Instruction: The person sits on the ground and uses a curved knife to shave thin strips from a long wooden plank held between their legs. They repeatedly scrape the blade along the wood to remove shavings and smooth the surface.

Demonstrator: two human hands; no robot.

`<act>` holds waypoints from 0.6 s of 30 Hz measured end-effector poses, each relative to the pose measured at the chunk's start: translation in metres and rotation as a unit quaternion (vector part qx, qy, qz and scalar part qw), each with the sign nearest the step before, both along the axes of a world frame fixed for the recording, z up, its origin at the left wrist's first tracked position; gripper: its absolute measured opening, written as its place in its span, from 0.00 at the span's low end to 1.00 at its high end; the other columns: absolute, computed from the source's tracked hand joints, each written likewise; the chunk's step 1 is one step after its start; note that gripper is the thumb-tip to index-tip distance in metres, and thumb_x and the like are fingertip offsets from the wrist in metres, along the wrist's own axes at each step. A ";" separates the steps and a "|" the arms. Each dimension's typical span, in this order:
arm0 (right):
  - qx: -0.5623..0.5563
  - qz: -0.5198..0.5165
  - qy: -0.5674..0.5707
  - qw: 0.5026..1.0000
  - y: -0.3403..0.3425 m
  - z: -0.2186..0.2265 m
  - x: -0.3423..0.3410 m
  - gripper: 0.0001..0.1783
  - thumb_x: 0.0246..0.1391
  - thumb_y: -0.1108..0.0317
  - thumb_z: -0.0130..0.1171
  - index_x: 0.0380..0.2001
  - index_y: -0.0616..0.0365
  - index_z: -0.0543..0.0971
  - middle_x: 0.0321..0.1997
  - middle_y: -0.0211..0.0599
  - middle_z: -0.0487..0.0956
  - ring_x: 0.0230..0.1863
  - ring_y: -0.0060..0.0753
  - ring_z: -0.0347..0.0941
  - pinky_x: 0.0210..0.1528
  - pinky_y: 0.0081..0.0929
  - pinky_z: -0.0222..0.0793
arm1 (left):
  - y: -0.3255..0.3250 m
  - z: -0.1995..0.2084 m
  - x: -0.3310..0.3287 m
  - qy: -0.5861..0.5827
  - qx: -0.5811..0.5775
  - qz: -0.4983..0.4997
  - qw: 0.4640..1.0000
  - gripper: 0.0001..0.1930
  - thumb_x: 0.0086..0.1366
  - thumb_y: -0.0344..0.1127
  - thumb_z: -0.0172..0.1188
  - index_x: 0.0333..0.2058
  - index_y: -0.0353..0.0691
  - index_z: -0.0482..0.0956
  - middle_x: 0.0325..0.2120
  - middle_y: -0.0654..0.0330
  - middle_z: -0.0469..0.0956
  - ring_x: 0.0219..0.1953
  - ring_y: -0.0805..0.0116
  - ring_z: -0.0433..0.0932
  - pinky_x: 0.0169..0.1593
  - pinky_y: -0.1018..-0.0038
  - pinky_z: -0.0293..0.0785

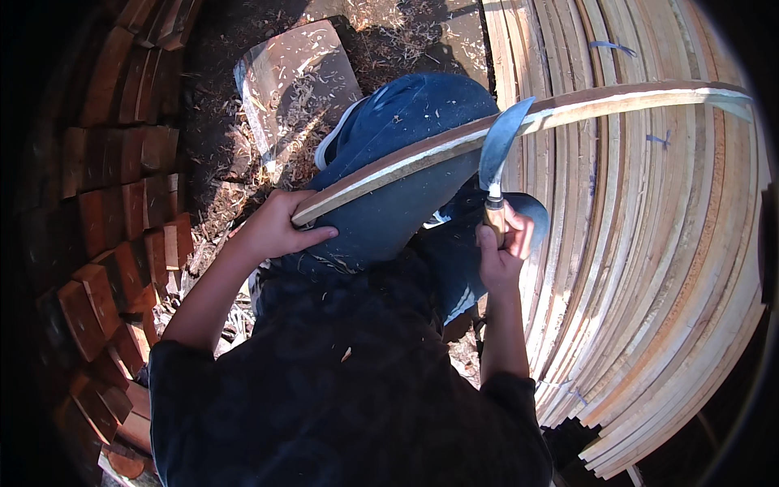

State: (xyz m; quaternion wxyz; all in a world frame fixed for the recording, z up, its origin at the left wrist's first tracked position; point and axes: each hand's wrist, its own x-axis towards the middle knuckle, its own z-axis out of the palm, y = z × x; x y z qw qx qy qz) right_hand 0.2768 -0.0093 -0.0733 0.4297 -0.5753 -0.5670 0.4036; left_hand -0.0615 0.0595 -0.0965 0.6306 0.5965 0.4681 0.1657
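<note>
A long wooden strip (pixel 406 158) with a dark upper face and a pale edge lies slantwise over my raised knee, its far end over the stacked strips at the right. My left hand (pixel 284 227) grips its near end, with the thumb along the underside. In my right hand (pixel 505 243) is a curved knife (pixel 499 146), held by its short wooden handle with the blade pointing up. The blade overlaps the strip near its middle; whether it touches the wood I cannot tell.
A large stack of pale wooden strips (pixel 625 243) fills the right side. Cut wood blocks (pixel 105 219) are piled at the left. A flat slab (pixel 300 81) strewn with shavings lies beyond my foot, and more shavings (pixel 381 24) cover the ground.
</note>
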 end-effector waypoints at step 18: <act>0.229 -0.277 0.043 0.932 0.040 0.049 0.024 0.19 0.67 0.61 0.46 0.55 0.56 0.58 0.20 0.31 0.66 0.20 0.21 0.62 0.23 0.19 0.62 | -0.017 0.007 0.010 0.188 0.172 -0.002 0.967 0.21 0.56 0.48 0.65 0.37 0.34 0.76 0.18 0.44 0.75 0.25 0.44 0.79 0.31 0.59 0.74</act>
